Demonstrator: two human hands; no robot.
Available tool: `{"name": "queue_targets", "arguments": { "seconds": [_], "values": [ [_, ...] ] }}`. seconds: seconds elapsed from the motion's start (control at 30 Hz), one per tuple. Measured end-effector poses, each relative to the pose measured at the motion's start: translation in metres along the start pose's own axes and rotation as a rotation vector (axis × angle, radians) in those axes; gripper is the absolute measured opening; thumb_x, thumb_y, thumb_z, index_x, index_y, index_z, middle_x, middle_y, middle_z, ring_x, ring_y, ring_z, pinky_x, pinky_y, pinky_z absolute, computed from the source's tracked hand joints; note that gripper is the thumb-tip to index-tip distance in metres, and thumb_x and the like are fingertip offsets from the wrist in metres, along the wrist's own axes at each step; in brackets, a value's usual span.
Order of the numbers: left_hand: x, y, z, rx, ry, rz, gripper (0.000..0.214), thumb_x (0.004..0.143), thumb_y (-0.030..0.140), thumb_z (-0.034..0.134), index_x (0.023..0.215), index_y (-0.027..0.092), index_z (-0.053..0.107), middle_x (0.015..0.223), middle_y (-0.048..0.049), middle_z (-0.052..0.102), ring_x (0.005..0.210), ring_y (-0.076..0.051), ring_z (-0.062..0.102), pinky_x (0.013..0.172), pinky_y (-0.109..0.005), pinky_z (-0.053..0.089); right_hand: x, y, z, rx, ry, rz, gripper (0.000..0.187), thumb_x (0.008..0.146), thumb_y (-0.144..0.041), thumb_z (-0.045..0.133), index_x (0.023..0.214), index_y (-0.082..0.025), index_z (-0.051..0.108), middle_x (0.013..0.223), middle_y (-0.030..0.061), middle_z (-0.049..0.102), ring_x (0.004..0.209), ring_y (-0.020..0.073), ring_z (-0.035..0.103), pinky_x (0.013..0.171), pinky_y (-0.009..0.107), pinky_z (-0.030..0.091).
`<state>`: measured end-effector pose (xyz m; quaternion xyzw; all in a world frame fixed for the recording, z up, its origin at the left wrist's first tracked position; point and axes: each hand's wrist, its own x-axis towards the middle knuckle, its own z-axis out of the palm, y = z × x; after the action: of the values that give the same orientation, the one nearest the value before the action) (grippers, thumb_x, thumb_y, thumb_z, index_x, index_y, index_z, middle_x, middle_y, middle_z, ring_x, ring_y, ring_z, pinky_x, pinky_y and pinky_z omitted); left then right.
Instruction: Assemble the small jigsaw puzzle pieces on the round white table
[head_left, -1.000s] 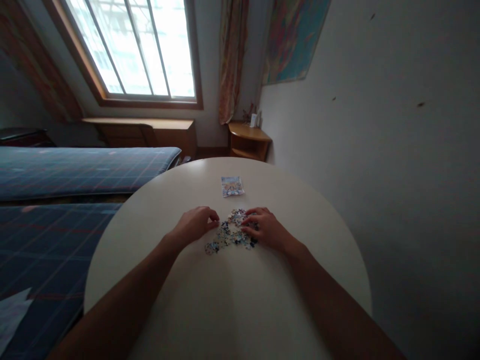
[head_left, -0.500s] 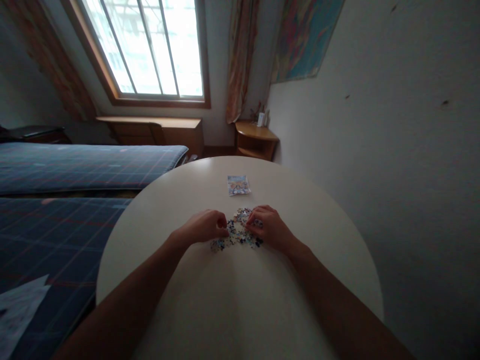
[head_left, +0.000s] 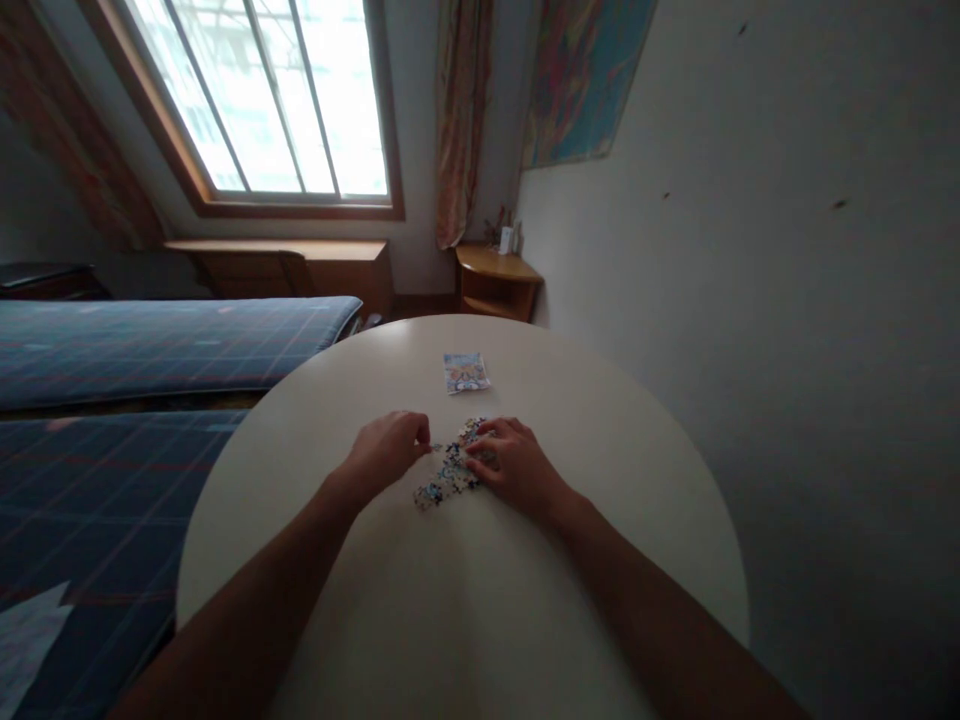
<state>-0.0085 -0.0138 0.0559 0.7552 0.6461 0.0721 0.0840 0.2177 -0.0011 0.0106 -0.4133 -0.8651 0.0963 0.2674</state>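
Observation:
A loose heap of small jigsaw puzzle pieces [head_left: 452, 478] in dark, pale and bluish colours lies on the white round table [head_left: 465, 590]. At the heap's left side, my left hand [head_left: 391, 447] is closed in a pinch, with a small puzzle piece [head_left: 436, 447] at its fingertips. My right hand [head_left: 513, 462] rests over the heap's right side, its fingers apart and touching pieces. Some of the pieces are hidden under that hand. Beyond the heap lies a small square picture packet [head_left: 466, 372] printed in blue and orange.
To the left are beds with blue plaid mattresses [head_left: 172, 335], and white papers [head_left: 34, 640] lie on the nearer one. A wooden corner shelf [head_left: 495, 263] stands behind the table. The wall [head_left: 637, 270] runs close along the right.
My left hand has drawn back a little from the heap with a piece. The right hand has shifted left over the pieces, its fingers spreading. The view has turned slightly right.

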Motion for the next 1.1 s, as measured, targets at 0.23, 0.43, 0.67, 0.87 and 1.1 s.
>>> {"name": "queue_targets", "arguments": {
  "seconds": [0.23,0.43,0.67,0.87,1.1],
  "values": [
    [-0.003,0.006,-0.002,0.044,-0.088,-0.007,0.008,0.08,0.03,0.071,0.084,0.025,0.074,0.094,-0.0065,0.073,0.088,-0.024,0.067,0.071,-0.03,0.044,0.0,0.001,0.001,0.081,-0.01,0.065,0.011,0.081,-0.027,0.074,0.09,-0.021,0.074,0.116,0.0096,0.066,0.114,0.0249,0.055,0.102,0.043,0.04],
    [-0.006,0.006,-0.004,0.015,-0.143,0.055,0.013,0.083,0.032,0.066,0.085,0.025,0.075,0.09,-0.005,0.075,0.082,-0.022,0.067,0.067,-0.028,0.042,0.003,0.007,-0.004,0.178,-0.01,0.048,0.008,0.081,-0.028,0.075,0.082,-0.021,0.071,0.103,0.0061,0.071,0.109,0.0228,0.058,0.1,0.039,0.04],
    [-0.015,0.013,-0.003,-0.077,-0.24,0.153,0.022,0.075,0.038,0.067,0.087,0.022,0.073,0.085,-0.005,0.074,0.073,-0.02,0.066,0.061,-0.027,0.041,0.004,0.012,-0.004,0.066,0.076,-0.042,0.005,0.079,-0.022,0.075,0.082,-0.022,0.071,0.091,0.0047,0.073,0.104,0.0231,0.061,0.099,0.039,0.038],
    [-0.011,0.008,0.002,-0.138,-0.256,0.182,0.021,0.073,0.037,0.07,0.085,0.02,0.071,0.083,-0.004,0.072,0.07,-0.018,0.063,0.06,-0.026,0.04,0.005,0.004,0.0,0.009,0.041,-0.129,0.01,0.084,-0.022,0.07,0.092,-0.025,0.074,0.091,0.0033,0.075,0.102,0.0225,0.062,0.098,0.039,0.039],
    [-0.004,-0.004,0.003,-0.263,-0.316,0.24,0.013,0.077,0.029,0.066,0.08,0.018,0.069,0.079,-0.0019,0.071,0.067,-0.015,0.06,0.06,-0.024,0.04,0.007,0.007,-0.003,0.034,-0.024,-0.2,0.011,0.084,-0.02,0.069,0.09,-0.027,0.076,0.09,0.0019,0.074,0.1,0.0213,0.062,0.098,0.038,0.041]
  ]
}}
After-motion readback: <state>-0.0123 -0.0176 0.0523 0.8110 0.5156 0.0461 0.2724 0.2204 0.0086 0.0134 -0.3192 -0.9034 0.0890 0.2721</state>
